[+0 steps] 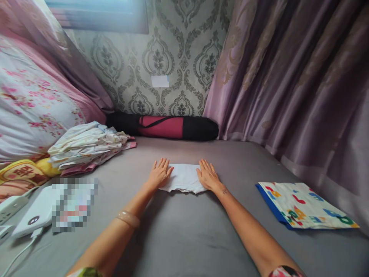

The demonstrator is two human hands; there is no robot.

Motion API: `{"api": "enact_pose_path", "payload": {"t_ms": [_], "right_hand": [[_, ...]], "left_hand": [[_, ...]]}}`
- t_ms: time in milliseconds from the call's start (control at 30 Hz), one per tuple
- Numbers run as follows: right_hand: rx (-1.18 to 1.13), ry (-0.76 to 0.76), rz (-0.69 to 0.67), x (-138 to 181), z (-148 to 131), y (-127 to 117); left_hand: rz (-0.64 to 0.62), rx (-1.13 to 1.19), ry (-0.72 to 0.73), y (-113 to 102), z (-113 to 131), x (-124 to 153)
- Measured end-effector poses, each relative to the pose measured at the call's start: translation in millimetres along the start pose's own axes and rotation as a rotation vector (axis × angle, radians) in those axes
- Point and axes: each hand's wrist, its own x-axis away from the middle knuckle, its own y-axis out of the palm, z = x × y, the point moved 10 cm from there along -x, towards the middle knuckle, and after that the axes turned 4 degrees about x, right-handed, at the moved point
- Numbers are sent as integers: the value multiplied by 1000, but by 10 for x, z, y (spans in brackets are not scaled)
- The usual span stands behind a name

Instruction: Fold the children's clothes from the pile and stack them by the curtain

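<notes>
A small white folded cloth (184,177) lies flat on the grey sheet in front of me, its near edge uneven and slightly ruffled. On its left end rests my left hand (161,174), palm down with the fingers stretched out. My right hand (208,175) lies the same way over the right end, fingers extended and a little apart. Neither hand grips the cloth; both press or rest on it from above. What kind of garment or cloth it is, I cannot make out.
A black and red rolled bag (161,127) lies along the wall. Left are a heap of folded fabric (89,144), a white power bank (39,211) with a cable, and a power strip (13,207). A colourful patterned folded cloth (305,206) lies right, near the purple curtain (276,77).
</notes>
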Motion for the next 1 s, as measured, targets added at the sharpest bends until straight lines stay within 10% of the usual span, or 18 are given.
{"api": "enact_pose_path", "payload": {"t_ms": [300, 1000], "right_hand": [[-13, 20, -79, 54, 14, 137], [-119, -34, -3, 44, -487, 31]], "left_hand": [[-114, -4, -28, 199, -80, 24], [-20, 28, 97, 66, 664, 41]]}}
